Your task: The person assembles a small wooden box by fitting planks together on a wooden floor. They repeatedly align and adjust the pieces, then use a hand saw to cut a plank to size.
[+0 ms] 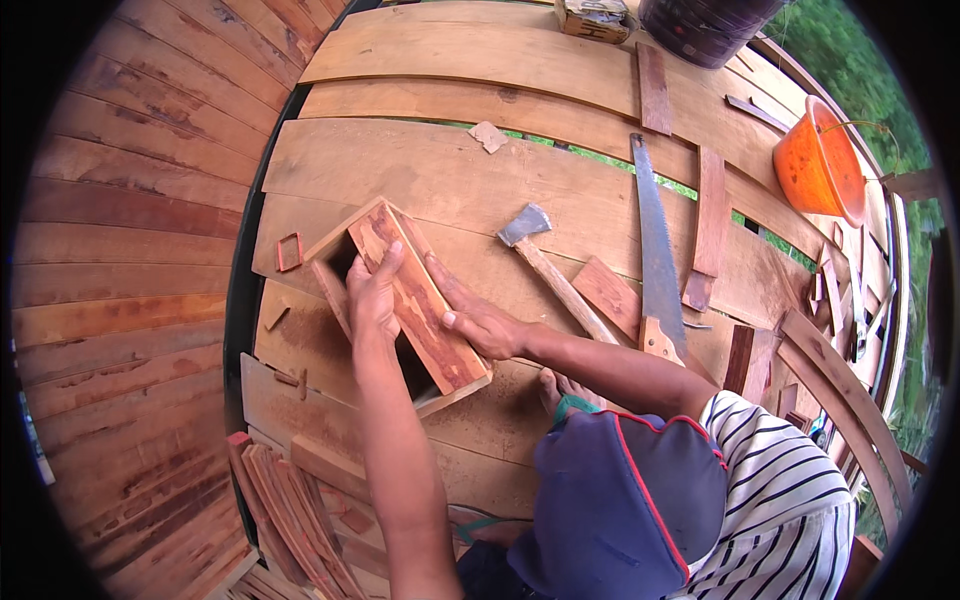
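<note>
With my left hand I grip the box, fingers at its shadowed opening; my right hand holds its right face, thumb over the edge. The box is near the floor's left edge, an orange bucket near the right.

The box I hold is orange-tan, its top board blotched dark reddish brown. To the box's right I see a hatchet, grey-headed with a tan handle; a saw with a grey, brown-stained blade; and, farther out, a bright orange bucket. Lower right of the box are a red-trimmed navy cap and a white shirt striped black.
</note>
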Available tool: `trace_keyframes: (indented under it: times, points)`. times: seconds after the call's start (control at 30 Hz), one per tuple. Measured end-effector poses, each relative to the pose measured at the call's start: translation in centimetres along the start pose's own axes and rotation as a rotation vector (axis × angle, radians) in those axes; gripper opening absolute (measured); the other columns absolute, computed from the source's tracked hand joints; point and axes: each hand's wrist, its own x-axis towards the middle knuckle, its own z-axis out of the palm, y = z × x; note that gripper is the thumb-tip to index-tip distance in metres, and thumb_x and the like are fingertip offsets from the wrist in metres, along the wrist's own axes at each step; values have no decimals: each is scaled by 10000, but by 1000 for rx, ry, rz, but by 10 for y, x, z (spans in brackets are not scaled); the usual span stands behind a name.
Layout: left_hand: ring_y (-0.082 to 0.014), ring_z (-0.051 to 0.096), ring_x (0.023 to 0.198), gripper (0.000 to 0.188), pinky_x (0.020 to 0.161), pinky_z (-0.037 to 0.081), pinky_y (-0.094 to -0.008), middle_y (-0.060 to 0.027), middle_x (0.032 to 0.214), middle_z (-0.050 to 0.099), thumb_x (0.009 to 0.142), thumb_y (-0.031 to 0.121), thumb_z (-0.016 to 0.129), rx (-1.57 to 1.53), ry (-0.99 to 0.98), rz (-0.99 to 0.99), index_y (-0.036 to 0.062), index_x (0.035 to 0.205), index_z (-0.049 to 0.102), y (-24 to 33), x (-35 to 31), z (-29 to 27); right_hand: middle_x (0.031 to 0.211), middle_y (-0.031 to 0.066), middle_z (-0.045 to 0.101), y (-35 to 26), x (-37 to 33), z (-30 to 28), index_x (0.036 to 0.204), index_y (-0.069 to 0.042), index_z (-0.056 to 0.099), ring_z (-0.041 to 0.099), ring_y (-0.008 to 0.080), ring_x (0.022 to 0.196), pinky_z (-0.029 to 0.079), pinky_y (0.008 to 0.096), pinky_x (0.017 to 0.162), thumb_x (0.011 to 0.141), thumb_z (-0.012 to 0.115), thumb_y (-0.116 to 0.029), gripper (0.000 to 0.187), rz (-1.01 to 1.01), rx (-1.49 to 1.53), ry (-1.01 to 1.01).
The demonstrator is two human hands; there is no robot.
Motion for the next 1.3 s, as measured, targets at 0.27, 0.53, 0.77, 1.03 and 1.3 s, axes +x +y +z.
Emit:
trace_keyframes:
  times: [0.27,0.53,0.77,1.03,1.3]
  points:
    - [-180,665,1048,430,920,555,-335,-83,1189,673,922,145,774,-14,-10,13,36,1288,577,1,-2,0,1683,276,-15,-4,0,4,1610,40,-10,-14,380,1576,62,419,1275,1063,316,-479,822,-23,28,57]
    - [-183,664,1049,440,913,557,-341,-83,1192,672,916,159,783,0,-3,14,38,1286,578,0,-1,3,1686,270,-21,-1,-1,5,1614,30,0,-38,369,1577,55,420,1275,1063,323,-473,813,-21,11,79]
    - [-175,671,1033,421,897,555,-336,-81,1171,682,918,156,780,19,20,40,40,1270,582,-3,0,4,1687,267,-19,-1,-1,1,1613,35,5,-40,367,1578,51,417,1274,1061,339,-455,810,-28,39,73]
    - [-165,665,1009,458,872,556,-331,-69,1129,683,928,268,781,51,-34,110,17,1264,597,-1,-10,5,1696,249,-19,0,4,4,1606,52,-18,-22,344,1581,45,392,1270,1050,357,-418,820,-24,74,57]
    - [-187,671,961,404,879,555,-355,-102,1066,683,1005,409,660,1,332,459,43,1159,583,44,-87,-56,1703,230,29,-9,0,5,1606,52,-50,67,297,1578,94,359,1256,1028,303,-349,787,62,98,34]
